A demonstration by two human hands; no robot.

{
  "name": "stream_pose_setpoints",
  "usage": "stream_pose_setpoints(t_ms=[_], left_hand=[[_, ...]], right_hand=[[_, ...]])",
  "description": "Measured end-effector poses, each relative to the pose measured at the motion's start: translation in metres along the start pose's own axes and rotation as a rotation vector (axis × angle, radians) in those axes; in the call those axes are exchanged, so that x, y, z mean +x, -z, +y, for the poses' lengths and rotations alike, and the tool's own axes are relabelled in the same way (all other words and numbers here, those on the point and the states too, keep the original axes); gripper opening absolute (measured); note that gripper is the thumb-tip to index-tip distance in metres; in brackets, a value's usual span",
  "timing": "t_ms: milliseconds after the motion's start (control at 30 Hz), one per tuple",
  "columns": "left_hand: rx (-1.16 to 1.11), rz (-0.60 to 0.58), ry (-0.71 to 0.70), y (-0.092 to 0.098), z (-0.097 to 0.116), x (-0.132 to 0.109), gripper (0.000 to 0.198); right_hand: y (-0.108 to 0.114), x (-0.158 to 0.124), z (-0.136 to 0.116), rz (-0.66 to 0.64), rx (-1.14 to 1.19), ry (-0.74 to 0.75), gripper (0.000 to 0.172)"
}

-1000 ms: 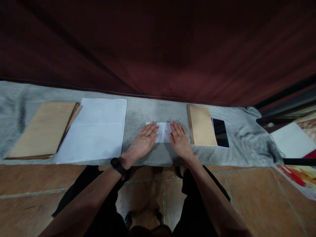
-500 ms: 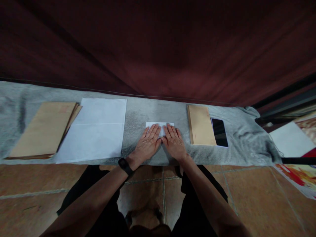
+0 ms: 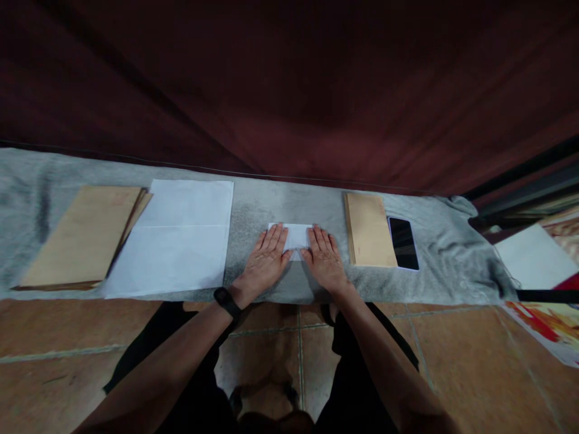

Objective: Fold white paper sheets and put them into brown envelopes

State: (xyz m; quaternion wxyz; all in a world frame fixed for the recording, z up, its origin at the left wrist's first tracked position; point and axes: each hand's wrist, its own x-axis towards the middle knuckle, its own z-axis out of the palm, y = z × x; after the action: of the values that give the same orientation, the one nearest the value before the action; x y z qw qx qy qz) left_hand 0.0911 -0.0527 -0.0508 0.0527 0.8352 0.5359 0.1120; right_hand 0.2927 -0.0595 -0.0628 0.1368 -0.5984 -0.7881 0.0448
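A small folded white paper (image 3: 297, 235) lies on the grey cloth in front of me. My left hand (image 3: 266, 256) rests flat over its left end, fingers stretched out and pointing away from me. Over the right end lies my right hand (image 3: 326, 256), also flat with its fingers extended. The middle of the paper shows between the two hands, while both ends are hidden under the fingers. Each thumb points inward near the paper's close edge.
Left of me are large white sheets (image 3: 185, 241) and a stack of brown envelopes (image 3: 85, 235). To the right, smaller brown envelopes (image 3: 368, 232) lie beside a phone (image 3: 404, 243). A grey cloth (image 3: 280, 196) covers the narrow surface; a dark red curtain (image 3: 289, 120) hangs behind.
My hands have slid apart, the left one to the left and the right one to the right. More of the folded paper's middle shows between them.
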Motion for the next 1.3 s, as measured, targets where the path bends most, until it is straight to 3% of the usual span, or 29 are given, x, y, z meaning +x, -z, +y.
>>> stream_pose_setpoints(t_ms=[667,1067,1300], left_hand=[[0.035,-0.021,0.072,0.001,-0.007,0.000,0.088],[0.046,-0.089,0.094,0.008,-0.009,0.002,0.087],[0.037,-0.091,0.090,0.007,-0.009,0.002,0.085]], right_hand=[[0.003,0.000,0.008,0.003,-0.028,-0.051,0.064],[0.012,0.005,0.007,0.013,-0.009,-0.085,0.060],[0.017,0.008,-0.011,-0.039,0.061,0.097,0.056]])
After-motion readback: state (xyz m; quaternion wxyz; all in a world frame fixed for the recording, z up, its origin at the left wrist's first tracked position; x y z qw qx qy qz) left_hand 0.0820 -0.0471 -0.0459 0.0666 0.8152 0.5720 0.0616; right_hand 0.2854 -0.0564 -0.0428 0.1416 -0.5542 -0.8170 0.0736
